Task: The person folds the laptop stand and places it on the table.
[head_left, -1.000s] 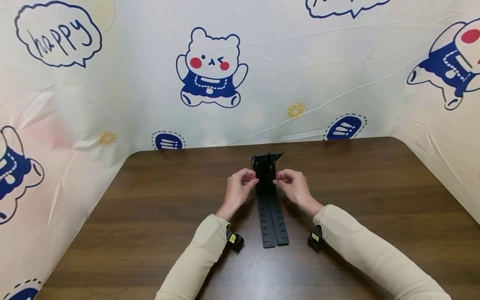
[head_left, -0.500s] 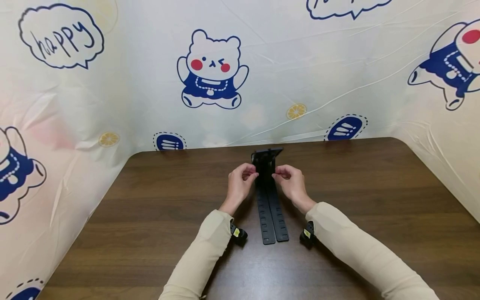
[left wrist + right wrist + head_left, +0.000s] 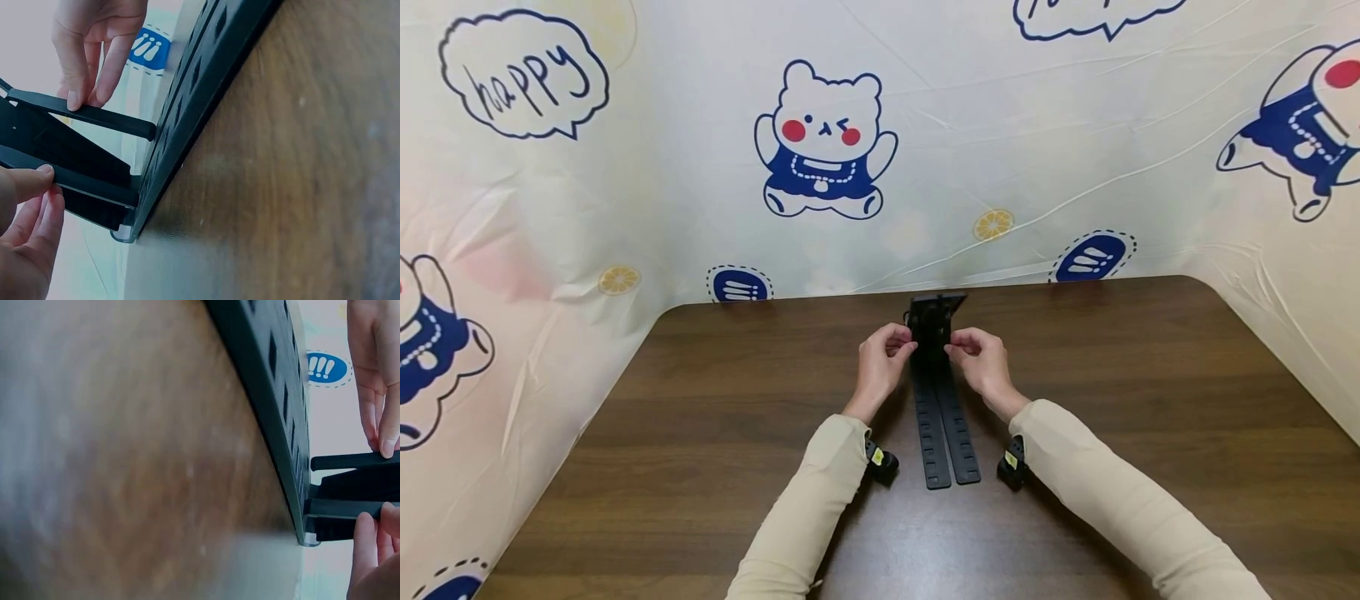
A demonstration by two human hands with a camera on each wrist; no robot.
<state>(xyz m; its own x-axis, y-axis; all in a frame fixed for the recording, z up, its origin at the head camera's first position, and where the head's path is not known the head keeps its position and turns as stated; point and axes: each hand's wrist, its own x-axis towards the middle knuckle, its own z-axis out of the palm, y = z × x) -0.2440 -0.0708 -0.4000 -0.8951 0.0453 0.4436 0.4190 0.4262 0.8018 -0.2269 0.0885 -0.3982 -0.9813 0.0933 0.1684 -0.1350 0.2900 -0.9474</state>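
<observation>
A black folding stand (image 3: 934, 433) with two long, slotted base strips lies lengthwise on the brown table, its upper part raised at the far end. My left hand (image 3: 880, 367) pinches the stand's left support bar between thumb and fingers. On the other side, my right hand (image 3: 983, 365) pinches the matching right bar. In the left wrist view, both bars, the near one (image 3: 81, 184) and the far one (image 3: 94, 117), slant up from the slotted base (image 3: 187, 100). The right wrist view shows the bar ends (image 3: 337, 509) right at the slotted base (image 3: 275, 381).
The wooden table (image 3: 715, 467) has rounded far corners. Behind it hangs a pale printed cloth (image 3: 940, 150) with cartoon bears, which also comes down both sides. Small black cameras (image 3: 882, 464) sit on both wrists over beige sleeves (image 3: 805, 508).
Both hands have moved slightly up and away with the bars, and the stand's upper part has risen a little. The pinch of each hand looks the same.
</observation>
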